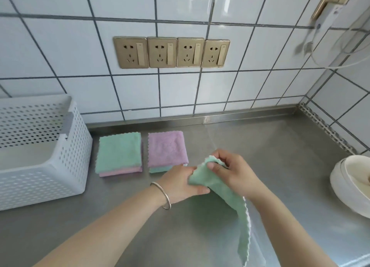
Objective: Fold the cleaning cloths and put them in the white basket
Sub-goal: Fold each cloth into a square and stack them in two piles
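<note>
A green cleaning cloth (226, 194) hangs lifted over the steel counter, held by both hands at its upper edge. My left hand (180, 183) pinches its left corner, and my right hand (230, 171) grips the top, thumb on the fabric. The cloth's tail droops toward the near edge. Two folded stacks lie at the back: a green-topped stack (119, 153) over pink, and a purple-topped stack (167, 149) over green. The white perforated basket (66, 178) stands at the left and I see nothing inside it.
White stacked bowls (352, 186) sit at the right edge of the steel counter (270, 146). A tiled wall with a row of gold sockets (171, 52) rises behind. A white cable and plug hang at the upper right.
</note>
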`<state>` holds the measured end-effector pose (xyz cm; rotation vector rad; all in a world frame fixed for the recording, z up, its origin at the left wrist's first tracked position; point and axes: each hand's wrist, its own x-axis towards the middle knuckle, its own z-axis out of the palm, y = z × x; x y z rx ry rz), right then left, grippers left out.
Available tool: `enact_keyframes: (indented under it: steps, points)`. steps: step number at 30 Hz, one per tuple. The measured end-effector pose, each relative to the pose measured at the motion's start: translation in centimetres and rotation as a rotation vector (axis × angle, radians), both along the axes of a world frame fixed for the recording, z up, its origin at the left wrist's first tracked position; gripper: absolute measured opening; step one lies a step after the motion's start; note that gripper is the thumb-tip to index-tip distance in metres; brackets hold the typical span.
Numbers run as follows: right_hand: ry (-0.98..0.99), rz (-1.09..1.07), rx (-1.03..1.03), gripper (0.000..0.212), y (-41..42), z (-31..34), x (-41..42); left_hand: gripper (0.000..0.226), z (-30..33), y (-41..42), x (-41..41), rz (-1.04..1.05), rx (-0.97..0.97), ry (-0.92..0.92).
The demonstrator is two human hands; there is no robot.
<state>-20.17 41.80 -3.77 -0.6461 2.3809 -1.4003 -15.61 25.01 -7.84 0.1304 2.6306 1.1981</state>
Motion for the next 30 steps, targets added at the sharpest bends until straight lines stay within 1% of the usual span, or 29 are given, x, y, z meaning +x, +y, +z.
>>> enact_keyframes:
  steps: [1,2,4,5,6,7,9,10,12,13,14,16,18,19,20,22,24,25,26,28,29,30]
  points:
    - [0.005,-0.008,-0.035,0.015,-0.4,0.8,0.5,0.016,-0.1,-0.9,0.8,0.012,0.014,-0.022]
    - [0.004,-0.02,-0.076,0.015,-0.9,1.5,1.0,0.023,-0.2,-2.0,1.8,0.016,0.013,-0.025]
    - [-0.032,-0.023,-0.179,0.017,-2.2,2.6,2.3,0.059,-0.5,-5.1,4.4,0.043,-0.002,-0.043]
    - [-0.057,-0.025,-0.228,0.016,-2.6,3.0,2.7,0.072,-0.6,-6.2,5.3,0.065,0.0,-0.068]
    - [-0.077,-0.025,-0.263,0.016,-3.3,3.4,3.1,0.075,-0.5,-7.4,6.5,0.093,-0.004,-0.084]
    - [-0.09,-0.025,-0.286,0.016,-4.0,3.6,3.6,0.068,-0.4,-8.8,7.9,0.127,-0.023,-0.098]
    - [-0.091,-0.031,-0.302,0.014,-5.5,3.8,4.1,0.039,0.2,-11.6,10.3,0.202,-0.051,-0.104]
    - [-0.085,-0.043,-0.299,0.013,-6.0,4.0,4.2,0.032,0.6,-13.1,11.3,0.261,-0.038,-0.088]
    - [-0.093,-0.077,-0.301,0.015,-7.2,3.9,4.4,0.04,1.4,-16.7,13.4,0.401,-0.022,-0.043]
    - [-0.099,-0.094,-0.31,0.015,-7.7,3.8,4.4,0.045,1.9,-18.3,14.2,0.438,-0.052,-0.016]
    - [-0.097,-0.107,-0.311,0.015,-8.1,3.7,4.5,0.044,2.5,-19.8,14.9,0.467,-0.098,-0.001]
    - [-0.041,-0.136,-0.264,0.014,-8.9,3.4,4.5,0.035,4.0,-22.2,16.0,0.502,-0.144,0.037]
    - [-0.004,-0.144,-0.253,0.015,-9.0,3.1,4.4,0.025,5.5,-23.6,16.8,0.538,-0.115,0.116]
    - [-0.019,-0.126,-0.265,0.017,-9.1,3.1,4.6,0.013,6.1,-24.1,17.5,0.564,-0.075,0.16]
    - [-0.042,-0.097,-0.283,0.025,-9.1,3.0,5.0,0.011,6.4,-24.4,18.2,0.579,-0.036,0.208]
    - [-0.106,-0.05,-0.286,0.051,-8.6,2.6,5.6,0.036,6.5,-24.5,19.7,0.582,0.034,0.256]
    - [-0.172,-0.009,-0.242,0.062,-8.0,1.8,6.6,0.047,5.8,-24.2,21.4,0.531,0.068,0.255]
    - [-0.209,0.004,-0.22,0.062,-7.8,1.3,7.3,0.047,5.0,-24.0,22.3,0.511,0.067,0.261]
    - [-0.25,0.007,-0.211,0.062,-7.5,0.5,8.1,0.039,4.0,-23.5,23.2,0.495,0.083,0.261]
    - [-0.331,-0.01,-0.185,0.063,-6.6,-2.0,9.7,0.014,1.7,-22.7,24.9,0.454,0.111,0.192]
    - [-0.369,-0.019,-0.144,0.057,-6.0,-3.6,10.3,0.014,0.3,-22.4,25.7,0.433,0.102,0.12]
    - [-0.424,-0.009,-0.092,0.044,-5.4,-5.3,10.9,0.018,-1.1,-22.1,26.3,0.416,0.085,0.043]
